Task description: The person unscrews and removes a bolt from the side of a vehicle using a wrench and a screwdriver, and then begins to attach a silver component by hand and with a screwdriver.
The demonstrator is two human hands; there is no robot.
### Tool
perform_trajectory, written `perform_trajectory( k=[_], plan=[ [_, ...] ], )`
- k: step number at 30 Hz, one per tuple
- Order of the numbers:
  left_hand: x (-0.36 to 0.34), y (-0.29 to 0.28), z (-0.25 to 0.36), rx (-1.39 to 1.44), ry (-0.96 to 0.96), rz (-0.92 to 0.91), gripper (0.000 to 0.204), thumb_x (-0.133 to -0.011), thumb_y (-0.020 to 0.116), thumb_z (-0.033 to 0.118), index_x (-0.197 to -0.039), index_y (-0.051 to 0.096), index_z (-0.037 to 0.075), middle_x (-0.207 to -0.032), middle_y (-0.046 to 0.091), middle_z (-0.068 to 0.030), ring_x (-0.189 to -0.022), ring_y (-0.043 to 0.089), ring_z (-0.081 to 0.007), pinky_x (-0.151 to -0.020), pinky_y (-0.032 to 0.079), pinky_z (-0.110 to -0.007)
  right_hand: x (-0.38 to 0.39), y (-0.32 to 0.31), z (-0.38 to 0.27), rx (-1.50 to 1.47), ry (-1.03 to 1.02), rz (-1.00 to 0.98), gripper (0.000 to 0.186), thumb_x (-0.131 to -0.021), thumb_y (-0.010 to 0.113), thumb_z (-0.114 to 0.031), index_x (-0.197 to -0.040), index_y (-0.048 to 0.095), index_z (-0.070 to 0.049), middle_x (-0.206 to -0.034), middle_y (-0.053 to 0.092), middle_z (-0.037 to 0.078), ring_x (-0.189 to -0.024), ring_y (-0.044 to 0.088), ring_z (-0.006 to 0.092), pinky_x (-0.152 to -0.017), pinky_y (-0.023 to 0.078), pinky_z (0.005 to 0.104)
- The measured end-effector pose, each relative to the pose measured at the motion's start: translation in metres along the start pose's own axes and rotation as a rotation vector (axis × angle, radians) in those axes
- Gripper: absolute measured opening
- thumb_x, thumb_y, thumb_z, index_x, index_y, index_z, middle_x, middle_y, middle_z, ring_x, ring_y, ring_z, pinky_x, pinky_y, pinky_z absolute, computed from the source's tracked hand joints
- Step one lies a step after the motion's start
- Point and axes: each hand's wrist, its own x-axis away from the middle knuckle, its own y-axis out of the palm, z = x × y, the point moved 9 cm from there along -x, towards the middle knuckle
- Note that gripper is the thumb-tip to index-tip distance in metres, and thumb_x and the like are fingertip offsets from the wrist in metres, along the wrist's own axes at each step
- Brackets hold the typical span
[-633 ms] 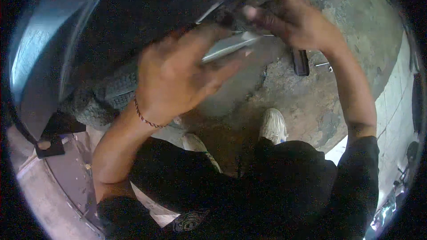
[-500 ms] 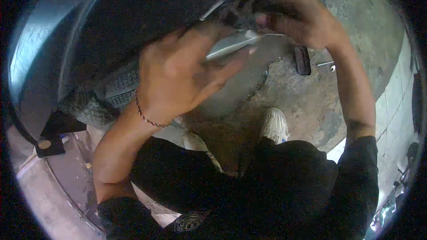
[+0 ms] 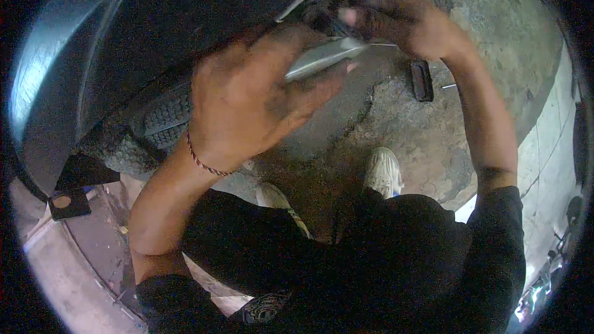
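Note:
A dark vehicle body fills the upper left, with a silver metal strip along its lower edge. My left hand lies over that edge beside the strip, fingers blurred, thumb and fingers apart. My right hand is at the far end of the strip, fingers curled at a dark fitting; what they hold is hidden and blurred. A treaded tyre shows below the body, left of my left hand.
Worn concrete floor lies below, with a small dark oblong tray and a thin metal tool on it. Pale tiles run along the right. My white shoes show underneath. A dark square block is at lower left.
My right hand has shifted a little, moving right and then back left along the edge. My left hand stays near the same place beside the silver strip.

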Motion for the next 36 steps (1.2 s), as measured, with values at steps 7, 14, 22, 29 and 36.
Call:
perform_trajectory(
  k=[7, 14, 22, 29, 36],
  plan=[
    [0.000, -0.011, 0.004, 0.008, 0.030, 0.052, 0.036, -0.063, 0.086, 0.029, -0.086, 0.069, 0.007, -0.076, 0.069, -0.0084, -0.066, 0.069, -0.0205, -0.061, 0.054, -0.030, -0.004, -0.006, -0.013, 0.216, -0.106, -0.033, 0.040, -0.094, 0.052, -0.039, -0.085, 0.064, -0.001, -0.076, 0.062, 0.013, -0.072, 0.058, 0.0275, -0.069, 0.046, 0.0376],
    [-0.005, -0.007, 0.011, -0.011, 0.071, 0.051, 0.032, -0.065, 0.084, 0.028, -0.084, 0.067, 0.008, -0.075, 0.067, -0.0085, -0.063, 0.066, -0.0245, -0.057, 0.053, -0.033, 0.000, 0.000, -0.009, 0.198, -0.043, -0.098, 0.041, -0.095, 0.049, -0.041, -0.097, 0.064, -0.003, -0.096, 0.063, 0.017, -0.095, 0.056, 0.0341, -0.087, 0.043, 0.0421],
    [-0.003, -0.005, 0.007, 0.055, 0.021, 0.003, 0.027, -0.068, 0.081, 0.024, -0.082, 0.066, 0.007, -0.076, 0.066, -0.0102, -0.063, 0.066, -0.0277, -0.058, 0.053, -0.034, 0.000, 0.006, -0.014, 0.193, -0.097, -0.043, 0.042, -0.097, 0.044, -0.040, -0.103, 0.064, -0.004, -0.100, 0.063, 0.018, -0.099, 0.056, 0.0355, -0.090, 0.043, 0.0425],
    [-0.002, -0.008, 0.004, -0.039, -0.011, -0.002, 0.030, -0.066, 0.082, 0.026, -0.083, 0.066, 0.007, -0.077, 0.067, -0.0102, -0.068, 0.067, -0.0266, -0.060, 0.053, -0.034, -0.010, 0.001, -0.029, 0.258, -0.144, -0.189, 0.050, -0.097, 0.043, -0.040, -0.080, 0.060, 0.003, -0.067, 0.057, 0.021, -0.063, 0.057, 0.0347, -0.062, 0.045, 0.0438],
    [-0.005, -0.004, 0.002, 0.059, -0.055, 0.002, 0.028, -0.067, 0.081, 0.026, -0.083, 0.067, 0.008, -0.078, 0.068, -0.0091, -0.070, 0.068, -0.0258, -0.064, 0.053, -0.033, -0.010, -0.001, -0.026, 0.370, -0.110, -0.178, 0.053, -0.098, 0.040, -0.043, -0.083, 0.063, 0.002, -0.077, 0.058, 0.024, -0.072, 0.057, 0.0354, -0.070, 0.045, 0.0440]
  ],
)
